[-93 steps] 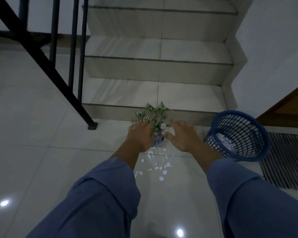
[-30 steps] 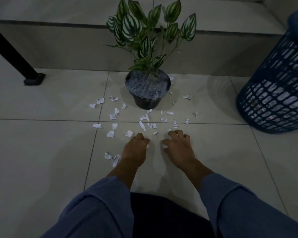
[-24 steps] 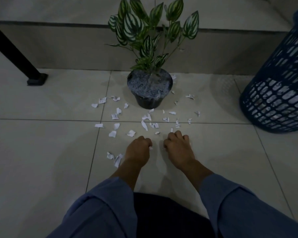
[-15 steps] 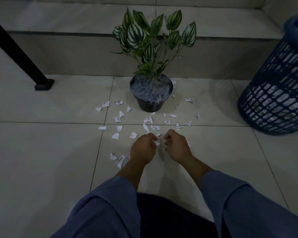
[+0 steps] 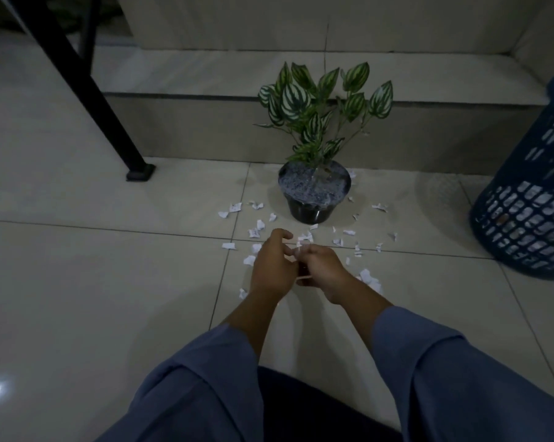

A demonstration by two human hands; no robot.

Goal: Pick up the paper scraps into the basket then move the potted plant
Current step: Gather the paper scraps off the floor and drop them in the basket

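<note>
Several white paper scraps lie scattered on the tiled floor around a potted plant with striped green leaves in a dark pot. My left hand and my right hand are close together just in front of the pot, fingers curled and touching, with small white scraps pinched between them. A blue mesh basket stands at the right edge, partly cut off, with white paper inside.
A tiled stair step rises right behind the plant. A black railing post slants down to its foot on the floor at the left. My blue sleeves and dark lap fill the bottom of the view.
Both hands lifted off the floor and came together, gathering scraps between the fingers. The view has pulled back and tilted up a little.
</note>
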